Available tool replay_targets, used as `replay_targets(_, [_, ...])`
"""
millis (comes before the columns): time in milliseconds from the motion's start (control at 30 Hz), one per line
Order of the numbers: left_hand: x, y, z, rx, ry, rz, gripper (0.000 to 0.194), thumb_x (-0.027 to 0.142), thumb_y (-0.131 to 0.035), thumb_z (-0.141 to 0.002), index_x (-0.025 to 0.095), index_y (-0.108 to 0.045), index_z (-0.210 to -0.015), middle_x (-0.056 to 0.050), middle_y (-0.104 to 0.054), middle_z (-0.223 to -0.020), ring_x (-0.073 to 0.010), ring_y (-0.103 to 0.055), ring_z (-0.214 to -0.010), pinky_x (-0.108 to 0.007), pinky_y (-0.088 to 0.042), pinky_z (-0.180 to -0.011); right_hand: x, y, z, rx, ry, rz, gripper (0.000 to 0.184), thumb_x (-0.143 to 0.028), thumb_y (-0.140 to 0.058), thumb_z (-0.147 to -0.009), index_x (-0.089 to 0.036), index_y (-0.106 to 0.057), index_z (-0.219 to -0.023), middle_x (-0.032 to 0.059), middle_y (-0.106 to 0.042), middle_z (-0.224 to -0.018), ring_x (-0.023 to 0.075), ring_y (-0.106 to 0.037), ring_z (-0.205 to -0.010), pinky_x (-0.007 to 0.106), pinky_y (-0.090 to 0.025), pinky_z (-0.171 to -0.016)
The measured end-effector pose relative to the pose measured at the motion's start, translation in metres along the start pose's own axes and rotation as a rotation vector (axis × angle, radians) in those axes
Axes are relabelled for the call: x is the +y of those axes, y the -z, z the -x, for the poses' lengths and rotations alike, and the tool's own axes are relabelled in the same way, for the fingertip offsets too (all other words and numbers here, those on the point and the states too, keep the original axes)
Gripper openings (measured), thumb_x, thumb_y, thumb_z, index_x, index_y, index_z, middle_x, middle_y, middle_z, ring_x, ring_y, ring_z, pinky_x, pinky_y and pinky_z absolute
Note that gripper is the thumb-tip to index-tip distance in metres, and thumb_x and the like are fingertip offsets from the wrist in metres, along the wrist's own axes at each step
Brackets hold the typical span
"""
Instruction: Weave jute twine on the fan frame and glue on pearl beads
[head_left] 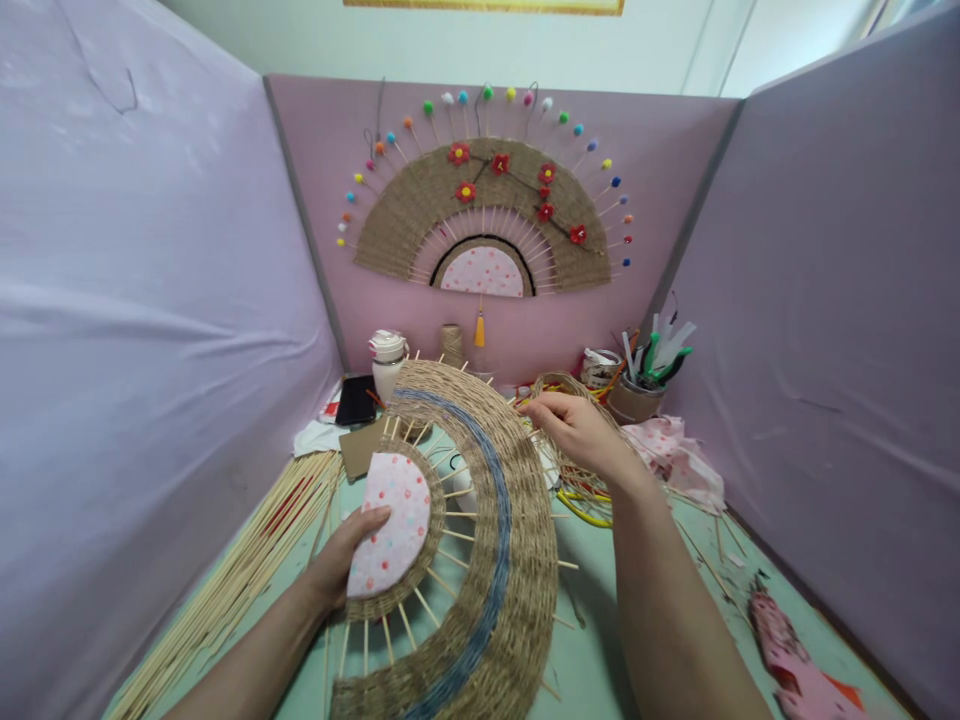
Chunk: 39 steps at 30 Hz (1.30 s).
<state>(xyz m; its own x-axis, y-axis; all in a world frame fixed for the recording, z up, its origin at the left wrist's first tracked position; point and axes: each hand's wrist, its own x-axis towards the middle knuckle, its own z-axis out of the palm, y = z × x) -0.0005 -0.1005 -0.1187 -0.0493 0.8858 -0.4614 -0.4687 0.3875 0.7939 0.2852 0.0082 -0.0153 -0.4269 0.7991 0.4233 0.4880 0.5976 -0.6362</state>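
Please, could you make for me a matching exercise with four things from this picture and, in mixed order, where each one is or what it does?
Things:
1. Left hand
2. Right hand
3. Yellow tassel
4. Thin sticks

Places and states:
A. Hanging below the wall fan
B. At the outer edge of the woven fan
C. Lying on the left side of the table
D. Holding the dotted half-round centre

Right pairs: 1-D, 2-B, 3-A, 4-C.

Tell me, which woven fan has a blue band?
The lower woven fan, held in the left hand: a blue band curves through its weave. The hanging fan on the pink back panel has red flowers instead.
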Motion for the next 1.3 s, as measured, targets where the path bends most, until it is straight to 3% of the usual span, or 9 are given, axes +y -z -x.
replay_targets(233, [0.003, -0.005, 0.002, 0.009, -0.052, 0.029, 0.005, 0.015, -0.063, -0.074, 0.01, -0.064, -0.075, -0.006, -0.07, -0.06, -0.0159, -0.064, -0.048, -0.022, -0.05, -0.048, -0.009, 0.003, 0.002, 0.06, 0.084, 0.108, 0.03, -0.035, -0.047, -0.091, -0.018, -0.064, -0.072, 0.0041, -0.061, -0.073, 0.0166, -0.053, -0.07, 0.028, -0.036, -0.065])
replay_targets(433, [0.002, -0.002, 0.0, 0.038, -0.026, 0.066, 0.022, 0.015, -0.052, -0.083, 0.004, -0.06, -0.101, -0.014, -0.072, -0.069, -0.0221, -0.068, -0.055, -0.031, -0.055, -0.056, -0.013, 0.003, 0.002, 0.048, 0.114, 0.109, 0.027, -0.031, -0.047, -0.092, -0.018, -0.064, -0.076, 0.0027, -0.061, -0.074, 0.0151, -0.054, -0.07, 0.027, -0.037, -0.066])
replay_targets(667, [0.005, -0.002, 0.001, 0.014, 0.003, 0.194, 0.039, 0.016, -0.047, -0.087, 0.001, -0.049, -0.123, -0.014, -0.073, -0.071, -0.0222, -0.069, -0.057, -0.03, -0.057, -0.057, -0.013, 0.0, 0.002, 0.013, 0.111, 0.073, 0.032, -0.033, -0.045, -0.092, -0.017, -0.062, -0.071, 0.0024, -0.058, -0.069, 0.0151, -0.052, -0.067, 0.026, -0.037, -0.063])
replay_targets(967, [0.006, 0.007, -0.005, -0.08, 0.011, 0.326, 0.053, 0.019, -0.044, -0.087, 0.002, -0.036, -0.137, -0.017, -0.073, -0.082, -0.028, -0.07, -0.071, -0.037, -0.058, -0.066, -0.008, -0.005, 0.001, 0.004, 0.083, -0.061, 0.037, -0.039, -0.04, -0.093, -0.014, -0.068, -0.09, 0.0049, -0.063, -0.077, 0.0163, -0.056, -0.071, 0.026, -0.041, -0.064])
replay_targets(1133, [0.006, 0.005, -0.003, -0.092, 0.031, 0.337, 0.057, 0.02, -0.042, -0.088, -0.001, -0.028, -0.14, -0.018, -0.073, -0.081, -0.0268, -0.07, -0.068, -0.036, -0.058, -0.066, -0.008, -0.009, 0.0, -0.023, 0.081, -0.107, 0.039, -0.04, -0.04, -0.092, -0.014, -0.068, -0.09, 0.0046, -0.064, -0.077, 0.0162, -0.057, -0.072, 0.026, -0.043, -0.065])
replay_targets(1300, [0.006, 0.004, -0.003, -0.096, 0.024, 0.358, 0.054, 0.02, -0.042, -0.088, 0.003, -0.032, -0.139, -0.016, -0.073, -0.081, -0.0251, -0.071, -0.071, -0.034, -0.058, -0.068, -0.01, -0.013, -0.001, -0.064, 0.089, -0.117, 0.037, -0.04, -0.041, -0.092, -0.014, -0.067, -0.082, 0.0041, -0.064, -0.074, 0.0164, -0.058, -0.072, 0.026, -0.044, -0.065])
